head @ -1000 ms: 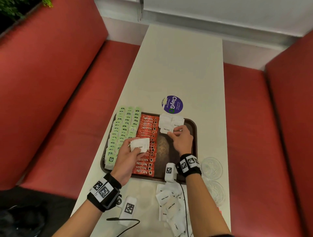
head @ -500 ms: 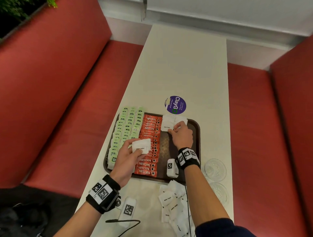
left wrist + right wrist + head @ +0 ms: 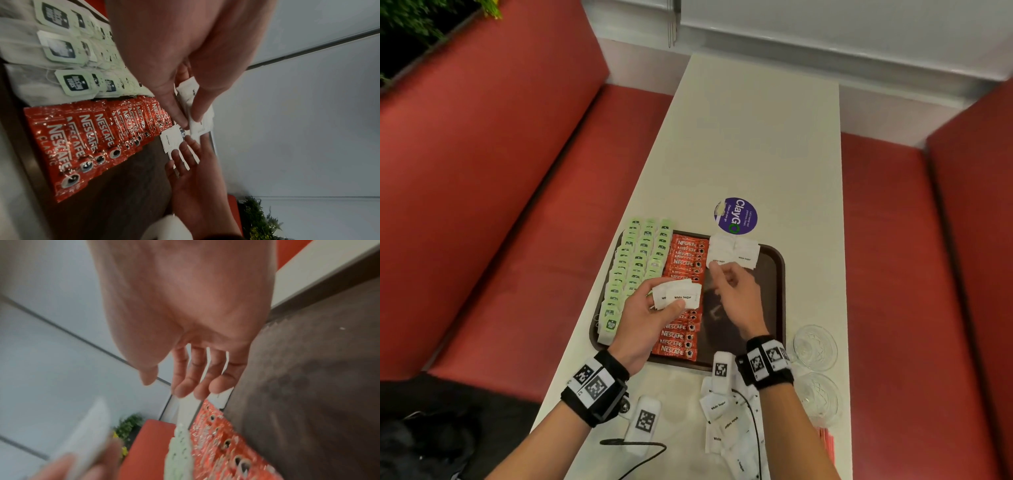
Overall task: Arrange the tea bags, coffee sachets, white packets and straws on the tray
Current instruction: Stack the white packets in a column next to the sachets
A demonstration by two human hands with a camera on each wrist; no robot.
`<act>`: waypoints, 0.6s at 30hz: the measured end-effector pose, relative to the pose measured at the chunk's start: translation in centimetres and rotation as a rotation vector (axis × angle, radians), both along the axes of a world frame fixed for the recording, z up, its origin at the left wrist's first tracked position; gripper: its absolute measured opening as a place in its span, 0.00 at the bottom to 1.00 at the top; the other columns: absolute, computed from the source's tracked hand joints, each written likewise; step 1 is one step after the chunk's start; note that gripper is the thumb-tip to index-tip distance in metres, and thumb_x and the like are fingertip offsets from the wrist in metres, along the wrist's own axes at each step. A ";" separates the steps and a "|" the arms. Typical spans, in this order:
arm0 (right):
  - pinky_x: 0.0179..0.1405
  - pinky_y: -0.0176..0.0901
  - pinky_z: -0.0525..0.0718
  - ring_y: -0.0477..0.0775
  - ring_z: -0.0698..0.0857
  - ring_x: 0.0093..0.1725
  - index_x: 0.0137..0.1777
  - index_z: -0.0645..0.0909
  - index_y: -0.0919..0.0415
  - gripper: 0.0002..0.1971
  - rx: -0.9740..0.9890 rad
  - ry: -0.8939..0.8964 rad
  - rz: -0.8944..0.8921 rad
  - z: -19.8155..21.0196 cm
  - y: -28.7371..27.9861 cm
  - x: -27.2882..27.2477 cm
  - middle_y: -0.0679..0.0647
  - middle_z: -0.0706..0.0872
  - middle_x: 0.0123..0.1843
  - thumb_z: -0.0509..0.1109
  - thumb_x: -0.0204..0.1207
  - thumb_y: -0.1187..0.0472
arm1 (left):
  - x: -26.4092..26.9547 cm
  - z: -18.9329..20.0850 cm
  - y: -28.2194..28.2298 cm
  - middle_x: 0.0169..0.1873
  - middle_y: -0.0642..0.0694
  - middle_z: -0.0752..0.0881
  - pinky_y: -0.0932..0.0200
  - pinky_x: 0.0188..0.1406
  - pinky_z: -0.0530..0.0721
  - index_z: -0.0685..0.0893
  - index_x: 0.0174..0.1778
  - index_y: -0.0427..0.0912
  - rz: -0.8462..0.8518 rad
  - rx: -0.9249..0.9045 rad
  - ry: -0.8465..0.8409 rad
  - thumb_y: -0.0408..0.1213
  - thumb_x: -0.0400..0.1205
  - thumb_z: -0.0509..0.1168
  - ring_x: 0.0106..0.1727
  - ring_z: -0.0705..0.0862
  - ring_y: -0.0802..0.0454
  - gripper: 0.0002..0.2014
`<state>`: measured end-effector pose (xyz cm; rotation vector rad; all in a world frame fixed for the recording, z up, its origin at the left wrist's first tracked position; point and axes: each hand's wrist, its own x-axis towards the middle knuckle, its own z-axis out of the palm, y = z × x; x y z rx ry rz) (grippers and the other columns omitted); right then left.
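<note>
On a dark brown tray (image 3: 777,274), green tea bags (image 3: 635,267) fill the left rows and red Nescafé sachets (image 3: 681,308) the middle column, with two white sugar packets (image 3: 732,251) at the far right corner. The left hand (image 3: 647,322) pinches a small stack of sugar packets (image 3: 678,295) above the sachets, while the right hand (image 3: 736,298), fingers relaxed and holding nothing, hovers just beside it. More loose packets (image 3: 726,425) lie on the white table (image 3: 756,144) near two glass dishes (image 3: 815,346).
</note>
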<state>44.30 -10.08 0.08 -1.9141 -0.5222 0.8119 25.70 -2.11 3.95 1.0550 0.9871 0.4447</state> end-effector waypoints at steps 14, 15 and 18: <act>0.60 0.62 0.92 0.65 0.94 0.54 0.60 0.92 0.56 0.07 0.261 0.229 -0.020 0.7 -5.2 -1.3 0.56 0.96 0.54 0.80 0.86 0.57 | 1.4 -0.5 -1.3 0.64 0.46 0.93 0.41 0.72 0.89 0.85 0.71 0.45 0.002 -0.073 -0.008 0.29 0.89 0.72 0.68 0.91 0.49 0.15; 0.62 0.62 0.92 0.63 0.94 0.56 0.61 0.92 0.54 0.07 0.240 0.205 -0.068 0.4 -5.1 -0.5 0.54 0.97 0.54 0.80 0.86 0.57 | 1.4 -0.6 -1.2 0.66 0.45 0.92 0.42 0.73 0.89 0.85 0.72 0.44 0.012 -0.107 -0.016 0.28 0.90 0.69 0.69 0.91 0.48 0.15; 0.64 0.60 0.93 0.53 0.95 0.51 0.60 0.91 0.50 0.07 0.113 0.064 -0.216 -1.2 -4.8 2.6 0.46 0.97 0.50 0.81 0.85 0.56 | 1.2 -0.9 -0.9 0.69 0.42 0.90 0.44 0.71 0.90 0.84 0.73 0.43 0.011 -0.124 -0.010 0.26 0.91 0.67 0.71 0.90 0.46 0.16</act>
